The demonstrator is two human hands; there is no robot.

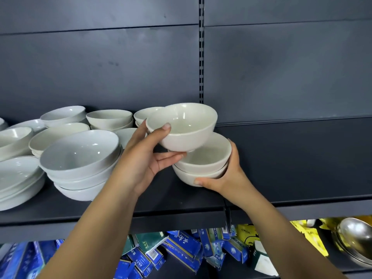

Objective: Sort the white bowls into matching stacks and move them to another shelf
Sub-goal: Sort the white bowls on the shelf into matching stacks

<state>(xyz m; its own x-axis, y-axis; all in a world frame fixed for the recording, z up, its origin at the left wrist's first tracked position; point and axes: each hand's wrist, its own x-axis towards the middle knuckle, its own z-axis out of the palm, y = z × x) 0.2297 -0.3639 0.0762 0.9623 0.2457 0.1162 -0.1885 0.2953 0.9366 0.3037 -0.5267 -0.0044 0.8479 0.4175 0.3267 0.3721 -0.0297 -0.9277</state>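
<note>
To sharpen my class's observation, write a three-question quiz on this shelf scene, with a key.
1. True or false: the left hand holds a single bowl, and the right hand holds a stack.
2. Where does the left thumb rest? A on the bowl's rim; B under its foot; C on the shelf.
3. Fill in: the lower-right bowls are made of ____.
Key: 1 true; 2 A; 3 metal.
</note>
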